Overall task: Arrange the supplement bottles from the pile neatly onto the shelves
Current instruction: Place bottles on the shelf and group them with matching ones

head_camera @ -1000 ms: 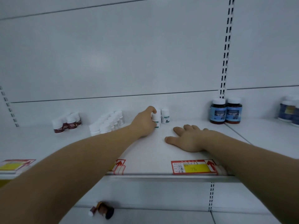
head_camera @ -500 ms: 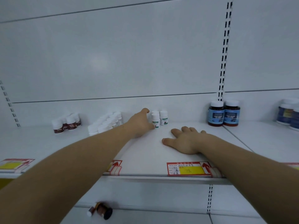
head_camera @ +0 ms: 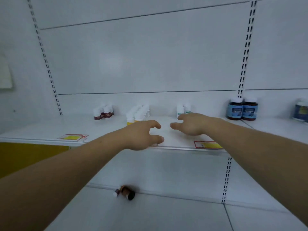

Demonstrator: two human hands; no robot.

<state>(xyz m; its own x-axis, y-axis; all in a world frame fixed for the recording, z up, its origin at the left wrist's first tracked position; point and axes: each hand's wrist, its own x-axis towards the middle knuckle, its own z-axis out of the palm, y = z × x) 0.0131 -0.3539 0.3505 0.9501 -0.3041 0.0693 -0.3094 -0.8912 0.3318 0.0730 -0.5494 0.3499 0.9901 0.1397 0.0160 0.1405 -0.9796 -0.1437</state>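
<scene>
One head cam, wide-angle, faces fwd at shelf (head_camera: pixel 41 130), close range.

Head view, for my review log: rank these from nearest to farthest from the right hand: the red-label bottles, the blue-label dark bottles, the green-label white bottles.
1. Green-label white bottles: just behind the fingers of the right hand.
2. Blue-label dark bottles: off to its right, farther back.
3. Red-label bottles: far to its left, clearly the most distant.
</scene>
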